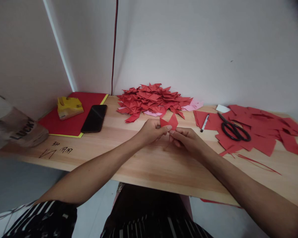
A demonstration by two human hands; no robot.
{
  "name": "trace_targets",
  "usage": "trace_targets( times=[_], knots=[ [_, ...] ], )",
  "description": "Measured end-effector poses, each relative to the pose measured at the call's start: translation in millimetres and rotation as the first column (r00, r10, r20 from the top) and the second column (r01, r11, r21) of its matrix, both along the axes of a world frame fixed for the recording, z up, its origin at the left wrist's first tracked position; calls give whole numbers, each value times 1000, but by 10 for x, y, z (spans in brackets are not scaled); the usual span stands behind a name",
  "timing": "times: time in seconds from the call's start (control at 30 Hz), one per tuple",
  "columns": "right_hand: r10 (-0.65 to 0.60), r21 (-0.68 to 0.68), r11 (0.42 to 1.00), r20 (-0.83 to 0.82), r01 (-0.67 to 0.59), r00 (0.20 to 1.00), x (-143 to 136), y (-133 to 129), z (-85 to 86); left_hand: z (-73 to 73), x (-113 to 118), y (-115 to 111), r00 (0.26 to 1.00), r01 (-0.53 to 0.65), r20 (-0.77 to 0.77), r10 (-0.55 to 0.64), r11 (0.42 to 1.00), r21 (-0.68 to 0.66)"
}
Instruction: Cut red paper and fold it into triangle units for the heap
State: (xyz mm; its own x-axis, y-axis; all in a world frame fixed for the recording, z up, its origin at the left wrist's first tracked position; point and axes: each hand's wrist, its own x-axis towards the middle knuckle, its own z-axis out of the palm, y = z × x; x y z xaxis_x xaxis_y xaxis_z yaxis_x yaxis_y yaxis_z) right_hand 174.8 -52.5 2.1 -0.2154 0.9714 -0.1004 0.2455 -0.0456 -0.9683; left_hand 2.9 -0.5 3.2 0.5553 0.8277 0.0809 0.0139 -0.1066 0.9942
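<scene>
Between my two hands is a small folded piece of red paper (172, 121), its points sticking up above the fingers. My left hand (155, 130) pinches it from the left, thumb lying across the front. From the right, my right hand (185, 135) grips the lower edge with thumb and fingertips, close beside the left thumb. Fingers hide the bottom of the paper. Just behind lies a heap of folded red paper pieces (149, 99), with some pink paper pieces (193, 105) at its edge.
At right, black-handled scissors (234, 130) lie on loose red paper sheets (260, 138), near a marker (204, 123). Thin red strips (260, 164) lie in front. At left are a phone (94, 118), a yellow packet (69, 107) on red sheets (62, 127), and a plastic bag (27, 132).
</scene>
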Motion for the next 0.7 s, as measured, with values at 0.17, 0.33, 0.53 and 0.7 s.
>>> trace_targets(
  times=[0.17, 0.33, 0.53, 0.7],
  knots=[
    [81, -3, 997, 15, -81, 997, 6, 8, 17, -7, -15, 2, 992, 122, 13, -123, 991, 50],
    [130, 0, 991, 6, -130, 991, 13, 9, 21, -8, -31, 16, 988, 154, -9, -154, 985, 80],
    [118, -4, 993, -6, -118, 993, 25, 3, -2, -30, -33, 23, 987, 161, -19, -160, 984, 73],
    [109, 30, 993, 35, -110, 993, 37, -1, -5, -37, -19, 11, 990, 144, -3, -144, 989, 46]
  ],
)
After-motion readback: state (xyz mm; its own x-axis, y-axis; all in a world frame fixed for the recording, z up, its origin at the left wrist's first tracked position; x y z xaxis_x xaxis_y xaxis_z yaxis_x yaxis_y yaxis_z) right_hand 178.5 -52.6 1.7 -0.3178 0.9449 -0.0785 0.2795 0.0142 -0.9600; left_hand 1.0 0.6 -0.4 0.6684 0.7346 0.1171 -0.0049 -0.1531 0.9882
